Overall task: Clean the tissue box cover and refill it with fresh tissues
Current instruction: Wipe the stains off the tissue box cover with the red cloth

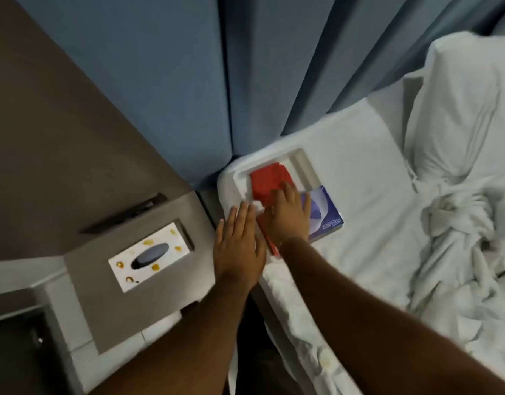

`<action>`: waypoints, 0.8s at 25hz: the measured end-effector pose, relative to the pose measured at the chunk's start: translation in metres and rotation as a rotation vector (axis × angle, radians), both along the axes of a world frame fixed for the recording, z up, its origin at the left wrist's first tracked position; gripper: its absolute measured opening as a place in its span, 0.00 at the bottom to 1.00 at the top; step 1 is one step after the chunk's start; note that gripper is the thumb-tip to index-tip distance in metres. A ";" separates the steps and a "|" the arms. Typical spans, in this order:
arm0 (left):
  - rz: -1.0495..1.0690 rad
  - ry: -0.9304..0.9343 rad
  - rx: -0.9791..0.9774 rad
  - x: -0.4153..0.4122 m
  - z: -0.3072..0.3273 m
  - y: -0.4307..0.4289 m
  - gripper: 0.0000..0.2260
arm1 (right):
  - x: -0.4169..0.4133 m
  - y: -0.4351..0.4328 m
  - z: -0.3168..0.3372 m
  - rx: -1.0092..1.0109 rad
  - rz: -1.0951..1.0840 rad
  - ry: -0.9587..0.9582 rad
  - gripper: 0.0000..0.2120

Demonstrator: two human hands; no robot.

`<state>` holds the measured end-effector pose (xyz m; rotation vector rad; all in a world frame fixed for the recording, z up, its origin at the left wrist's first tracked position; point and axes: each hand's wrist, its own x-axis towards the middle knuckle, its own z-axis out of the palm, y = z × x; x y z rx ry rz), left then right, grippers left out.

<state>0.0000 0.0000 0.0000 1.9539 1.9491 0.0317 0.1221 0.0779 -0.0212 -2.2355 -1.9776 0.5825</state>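
Observation:
A white tissue box cover (pixel 300 164) lies open side up on the near corner of the bed. A red cloth (pixel 267 178) sits inside it. My right hand (pixel 289 215) presses flat on the cloth, its fingertips reaching over a purple tissue box (pixel 327 216) that lies just right of the cover. My left hand (pixel 238 246) rests flat, holding nothing, on the cover's near left edge. A second tissue box (pixel 151 256), white with yellow spots and a dark oval slot, sits in a recess of the nightstand.
The grey nightstand (pixel 103 317) stands left of the bed with a dark flat object (pixel 131 212) at its back. Blue padded panels (pixel 160 81) rise behind. A white pillow (pixel 459 109) and a crumpled duvet (pixel 459 252) lie to the right.

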 end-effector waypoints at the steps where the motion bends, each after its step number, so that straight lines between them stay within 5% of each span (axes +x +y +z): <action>1: -0.008 -0.009 -0.013 -0.001 -0.012 0.004 0.30 | -0.005 0.019 -0.017 -0.007 0.012 -0.041 0.26; 8: 0.036 -0.013 -0.048 -0.018 -0.072 0.005 0.31 | -0.023 0.072 -0.085 -0.217 -0.081 -0.075 0.51; 12: 0.071 -0.064 -0.074 -0.022 -0.081 0.001 0.31 | -0.015 0.086 -0.091 -0.228 -0.062 -0.092 0.58; 15: 0.125 -0.085 -0.112 -0.022 -0.083 -0.007 0.30 | -0.013 0.096 -0.090 -0.258 0.015 -0.131 0.56; 20: 0.142 -0.103 -0.220 -0.031 -0.086 -0.042 0.29 | -0.006 0.102 -0.090 -0.208 0.120 -0.274 0.39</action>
